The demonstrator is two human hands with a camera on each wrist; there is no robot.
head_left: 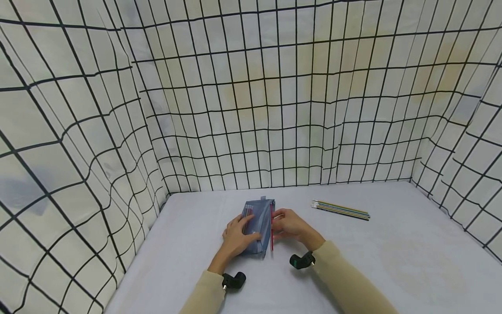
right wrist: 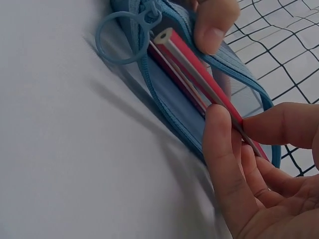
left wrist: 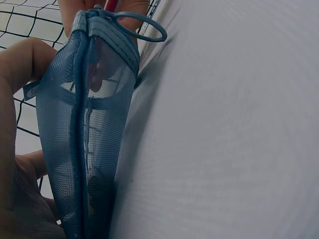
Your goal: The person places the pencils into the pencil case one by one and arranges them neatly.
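Now the left hand (head_left: 235,236) grips the pouch (head_left: 259,221), seemingly so it gapes toward the right hand (head_left: 289,223), pinching a pencil (right wrist: 199,72).

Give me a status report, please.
Left hand holds flat blue mesh pouch, unzipped. Right hand pinches slim red wooden pencil at pouch's mouth. Nothing visibly obstructing.

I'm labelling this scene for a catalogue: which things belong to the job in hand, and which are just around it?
In the job:
pouch, held by the left hand
red pencil, in the right hand
pencils inside
loose pencils, probably; untouched

Just around:
checked backdrop
white tabletop
wrist cameras, worn
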